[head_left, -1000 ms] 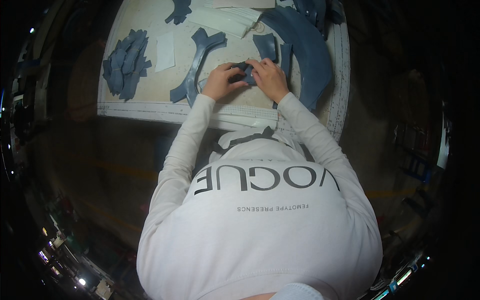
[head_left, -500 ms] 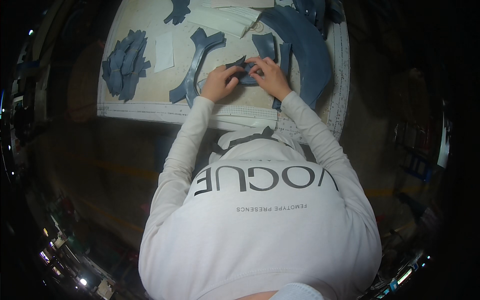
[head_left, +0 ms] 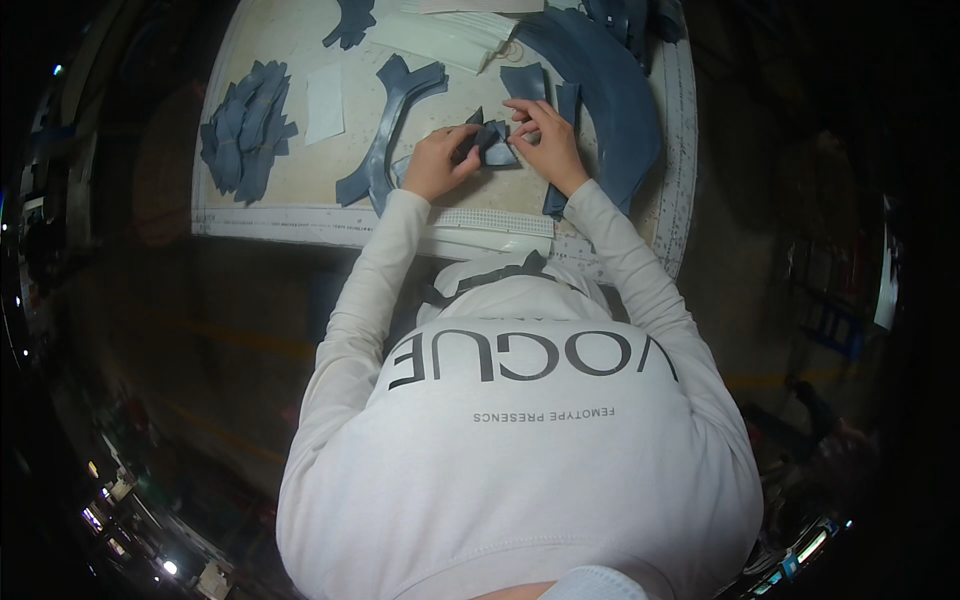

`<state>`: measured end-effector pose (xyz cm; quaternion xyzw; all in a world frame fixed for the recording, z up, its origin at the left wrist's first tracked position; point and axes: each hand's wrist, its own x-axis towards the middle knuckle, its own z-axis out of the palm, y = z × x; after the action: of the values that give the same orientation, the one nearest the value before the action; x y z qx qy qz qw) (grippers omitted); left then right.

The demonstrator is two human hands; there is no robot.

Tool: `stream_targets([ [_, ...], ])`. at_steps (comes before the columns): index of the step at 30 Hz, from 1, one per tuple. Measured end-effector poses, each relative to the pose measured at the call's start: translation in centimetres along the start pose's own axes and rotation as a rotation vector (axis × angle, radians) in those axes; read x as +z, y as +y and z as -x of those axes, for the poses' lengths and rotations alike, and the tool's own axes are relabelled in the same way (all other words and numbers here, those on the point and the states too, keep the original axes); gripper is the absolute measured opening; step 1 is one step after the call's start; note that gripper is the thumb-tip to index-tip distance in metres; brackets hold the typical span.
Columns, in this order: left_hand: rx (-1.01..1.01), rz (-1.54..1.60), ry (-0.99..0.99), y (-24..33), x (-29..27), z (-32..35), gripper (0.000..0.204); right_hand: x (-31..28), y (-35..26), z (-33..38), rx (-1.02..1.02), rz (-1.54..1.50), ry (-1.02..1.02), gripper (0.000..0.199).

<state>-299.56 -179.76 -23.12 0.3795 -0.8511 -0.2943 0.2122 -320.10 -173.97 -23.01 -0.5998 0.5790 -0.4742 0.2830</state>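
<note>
My left hand (head_left: 440,165) is closed on a small blue-grey cut piece (head_left: 494,148), its thumb and fingers pinching the folded, darker left end. The piece's right end lies free just above the table. Right beside it hovers my right hand (head_left: 550,148), fingers apart and slightly curled, with nothing visible in them. Left of my hands lies a Y-shaped stack of blue-grey strips (head_left: 395,120). Beyond my right hand is a short blue-grey piece (head_left: 525,83), and a narrow strip (head_left: 567,103) runs next to that hand.
A bundle of blue-grey pieces (head_left: 245,130) and a white paper slip (head_left: 325,103) lie at the left of the table (head_left: 290,190). Large curved blue-grey pieces (head_left: 620,130) cover the right. Pale sheets (head_left: 445,38) lie at the far side, another (head_left: 490,242) along the near edge.
My right hand has drawn back from the small piece and its fingers have spread. The left hand keeps hold, and more of the piece shows between the hands.
</note>
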Motion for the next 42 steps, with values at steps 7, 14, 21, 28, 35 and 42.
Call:
stream_targets([
  [7,0.215,-0.072,0.052,-0.3,0.6,0.1,0.03,1.1,-0.4,0.5,-0.086,0.037,-0.167,0.055],
  [14,0.178,-0.078,-0.007,-0.2,0.4,-0.2,0.032,1.4,-0.5,0.2,-0.132,0.273,-0.08,0.047],
  [21,-0.082,0.02,-0.104,-0.3,-0.4,-0.4,0.022,-0.2,0.3,-1.1,-0.113,0.109,0.055,0.037],
  [28,0.135,-0.001,0.053,-0.6,0.2,0.0,0.023,1.4,0.6,-0.2,0.012,-0.038,-0.093,0.03],
  [35,0.134,-0.11,0.015,-0.7,0.5,-0.1,0.033,1.7,0.5,-0.3,-0.104,0.199,-0.02,0.02],
  [42,0.142,-0.14,0.029,-1.2,0.5,-0.5,0.031,-0.1,1.0,-1.0,-0.022,0.167,0.009,0.022],
])
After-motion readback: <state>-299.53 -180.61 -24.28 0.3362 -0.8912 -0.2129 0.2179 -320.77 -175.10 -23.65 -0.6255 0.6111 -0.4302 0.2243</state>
